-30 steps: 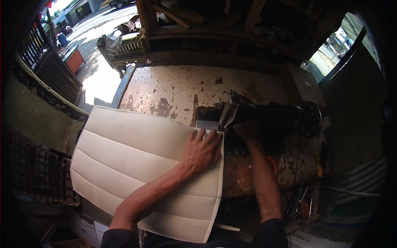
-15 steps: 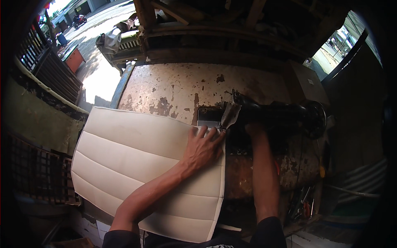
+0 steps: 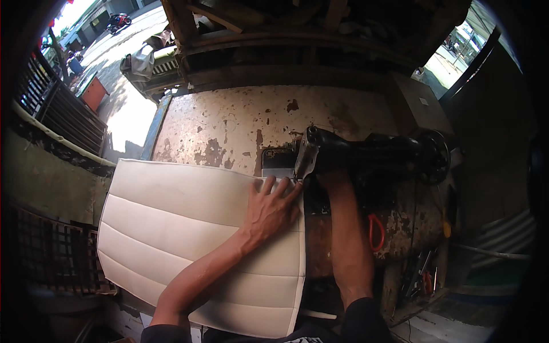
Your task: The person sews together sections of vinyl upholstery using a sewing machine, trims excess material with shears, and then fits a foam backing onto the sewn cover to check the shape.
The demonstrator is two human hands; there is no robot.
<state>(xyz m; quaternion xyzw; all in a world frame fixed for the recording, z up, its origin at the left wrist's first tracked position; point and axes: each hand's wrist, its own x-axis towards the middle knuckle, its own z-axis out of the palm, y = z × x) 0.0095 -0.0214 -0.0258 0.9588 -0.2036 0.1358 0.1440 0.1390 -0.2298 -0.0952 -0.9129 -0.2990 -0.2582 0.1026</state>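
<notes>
A cream padded panel (image 3: pixel 166 220) with stitched cross lines and a piped edge lies across the table's near left part. Its far right corner is at the needle end of a black sewing machine (image 3: pixel 366 151). My left hand (image 3: pixel 271 207) rests on that corner, fingers spread, with the fingertips along the far edge close to the presser foot. My right hand (image 3: pixel 331 178) reaches in beneath the machine's arm, to the right of the panel. Its fingers are hidden in shadow there, so whether it grips anything cannot be seen.
The worn, peeling tabletop (image 3: pixel 217 117) stretches beyond the machine. Red-handled scissors (image 3: pixel 376 233) lie right of my right forearm. Several tools (image 3: pixel 426 277) sit at the table's near right. A dark wooden rack (image 3: pixel 297 48) stands behind, and a barred gate (image 3: pixel 68 114) is at left.
The whole view has shifted slightly. The panel's far left corner has swung a little nearer to me. The red scissor handle, mostly covered before, now shows beside my right forearm.
</notes>
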